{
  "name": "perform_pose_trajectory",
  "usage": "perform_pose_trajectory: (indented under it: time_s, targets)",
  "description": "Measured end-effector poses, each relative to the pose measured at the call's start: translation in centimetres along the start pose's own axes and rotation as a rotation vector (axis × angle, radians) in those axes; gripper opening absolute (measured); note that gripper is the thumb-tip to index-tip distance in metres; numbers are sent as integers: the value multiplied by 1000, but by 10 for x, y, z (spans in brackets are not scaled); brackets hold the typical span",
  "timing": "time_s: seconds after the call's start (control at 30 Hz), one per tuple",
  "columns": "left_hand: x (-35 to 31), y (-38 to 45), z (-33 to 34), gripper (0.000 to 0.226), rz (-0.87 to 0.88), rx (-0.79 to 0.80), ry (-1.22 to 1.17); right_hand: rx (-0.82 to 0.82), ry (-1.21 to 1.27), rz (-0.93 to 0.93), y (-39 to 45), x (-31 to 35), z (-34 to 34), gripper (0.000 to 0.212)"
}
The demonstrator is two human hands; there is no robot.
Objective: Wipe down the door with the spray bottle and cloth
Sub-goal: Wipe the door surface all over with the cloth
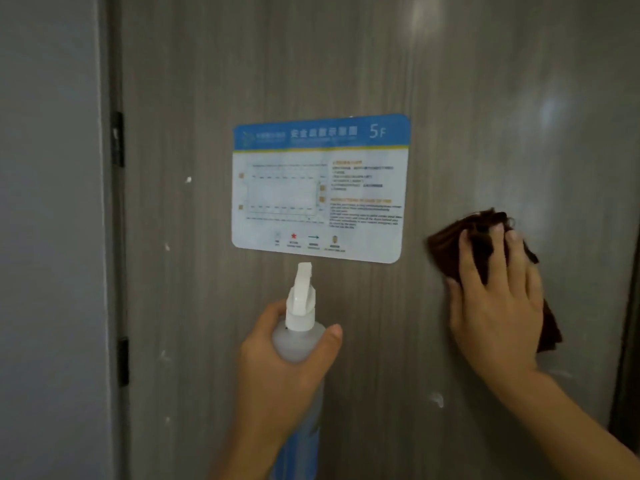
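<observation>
while the door (346,64) fills the frame, the right hand (498,299) presses the brown cloth (450,244) flat-fingered against it at mid right, probably to wipe. the left hand (277,368) grips the spray bottle (299,334) at lower centre, nozzle aimed below the blue sign (320,188), seemingly ready to wet more.

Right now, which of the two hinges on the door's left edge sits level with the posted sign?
The upper hinge, beside the sign. The lower hinge sits below it, level with the spray bottle.
</observation>
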State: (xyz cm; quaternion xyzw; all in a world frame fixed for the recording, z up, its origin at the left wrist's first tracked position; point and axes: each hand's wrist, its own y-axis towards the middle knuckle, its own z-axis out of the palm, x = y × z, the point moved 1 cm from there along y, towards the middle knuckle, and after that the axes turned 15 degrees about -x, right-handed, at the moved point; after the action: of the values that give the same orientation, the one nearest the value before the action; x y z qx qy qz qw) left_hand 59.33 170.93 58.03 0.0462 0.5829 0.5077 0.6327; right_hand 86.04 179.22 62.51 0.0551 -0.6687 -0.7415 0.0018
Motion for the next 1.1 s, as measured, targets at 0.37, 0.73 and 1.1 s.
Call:
perform_pose_trajectory:
  time_s: [0.37, 0.73, 1.1]
  targets:
    - [21, 117, -45, 37, 76, 80, -32, -113, 39, 23, 69, 99, 32, 61]
    - [40, 202, -63, 25, 97, 199, -173, -221, -72, -37, 104, 204, 65, 55]
    - [62, 250, -94, 26, 140, 192, -166, -201, -6, -46, 124, 291, 101, 57]
